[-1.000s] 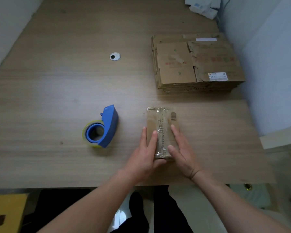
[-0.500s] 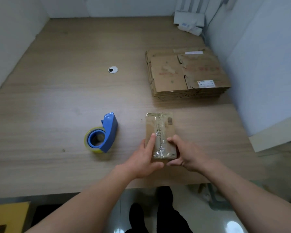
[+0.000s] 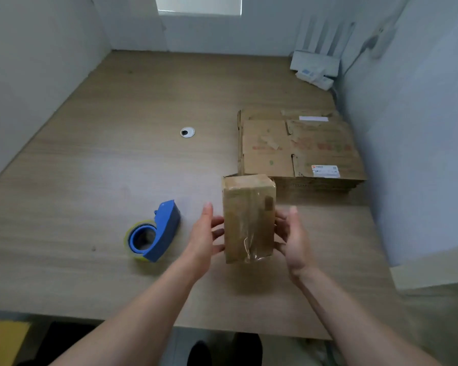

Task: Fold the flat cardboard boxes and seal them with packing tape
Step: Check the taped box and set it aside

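A small folded cardboard box (image 3: 247, 217), sealed with clear tape along its top, is lifted off the wooden table (image 3: 117, 180). My left hand (image 3: 205, 239) grips its left side and my right hand (image 3: 292, 240) grips its right side. A blue tape dispenser (image 3: 155, 232) with a roll of clear packing tape lies on the table to the left of my left hand. A stack of flat cardboard boxes (image 3: 299, 151) sits beyond the held box, at the right near the wall.
A round cable grommet (image 3: 187, 132) is set in the table's middle. White devices (image 3: 315, 71) lie in the far right corner. Walls close the table on the left, back and right. The table's near edge runs below my forearms.
Both hands moved from pressing the tape on the box's top to gripping its sides, and the box has come up off the table. The camera has tilted up.
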